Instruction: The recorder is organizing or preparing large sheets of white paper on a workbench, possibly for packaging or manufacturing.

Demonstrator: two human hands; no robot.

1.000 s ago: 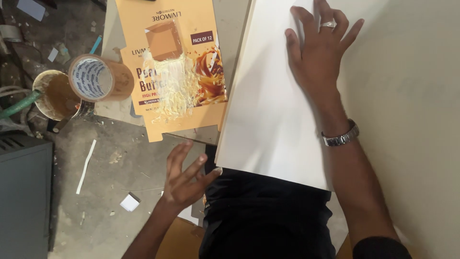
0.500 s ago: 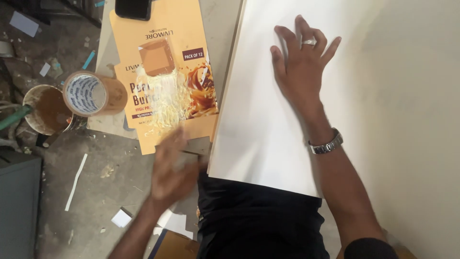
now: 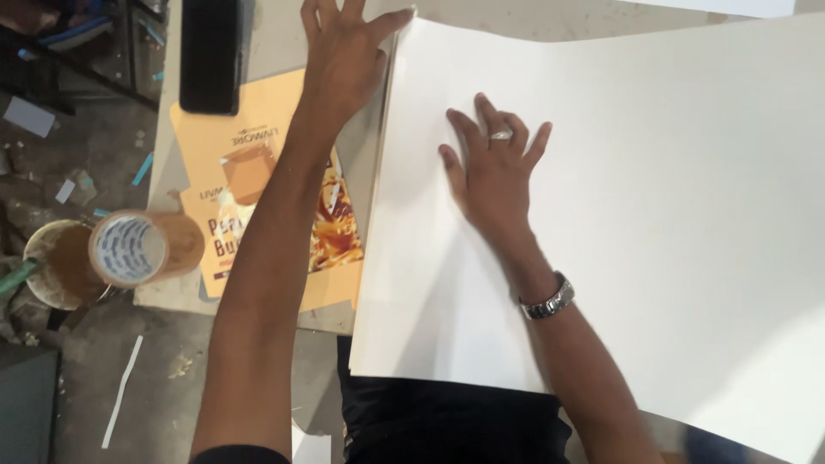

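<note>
Left hand (image 3: 344,51), up from below the counter (image 3: 163,288), now spreads open-fingered at the white sheet's (image 3: 670,215) left top corner while right hand (image 3: 491,176) presses it flat, gripping nothing.

right hand (image 3: 491,176) flat, fingers spread, pressing on large white sheet (image 3: 653,223) | left hand (image 3: 344,51) open at the sheet's far-left corner, thumb touching its edge | orange flattened carton (image 3: 258,163) left of sheet, under the left forearm | brown tape roll (image 3: 142,249) at table's left edge | black phone (image 3: 209,53) far left
</note>
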